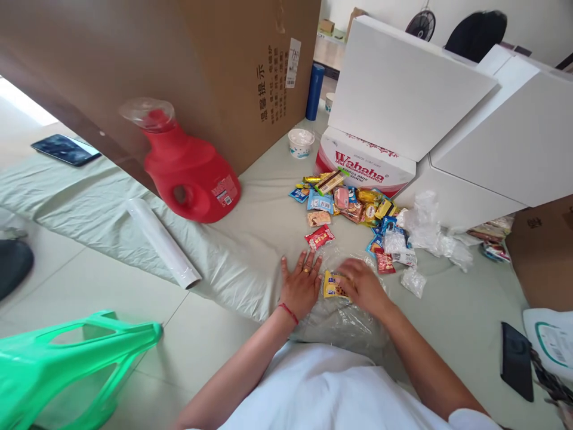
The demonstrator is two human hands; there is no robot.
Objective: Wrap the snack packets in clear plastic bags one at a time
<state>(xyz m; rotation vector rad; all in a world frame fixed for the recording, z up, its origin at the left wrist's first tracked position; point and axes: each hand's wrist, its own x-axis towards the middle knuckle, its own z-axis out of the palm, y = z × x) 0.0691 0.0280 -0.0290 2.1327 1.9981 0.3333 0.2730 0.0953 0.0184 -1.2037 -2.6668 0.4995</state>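
My left hand (pixel 301 280) lies flat, fingers spread, on a clear plastic bag (pixel 344 319) spread on the pale green sheet in front of me. My right hand (pixel 362 285) is curled over a small yellow snack packet (pixel 332 286) on or in that bag, fingers closed on its right end. Just beyond my left hand lies a red snack packet (pixel 319 237). A pile of several mixed snack packets (pixel 353 206) sits further back, with several small clear bags (pixel 425 239) to its right.
A red detergent jug (pixel 190 173) stands at left before a big brown carton (pixel 201 65). Also here: a film roll (pixel 163 242), a Wahaha box (pixel 364 164), white boxes (pixel 492 125), a cup (pixel 299 143), phones (pixel 517 361) (pixel 65 149), and a green stool (pixel 67 358).
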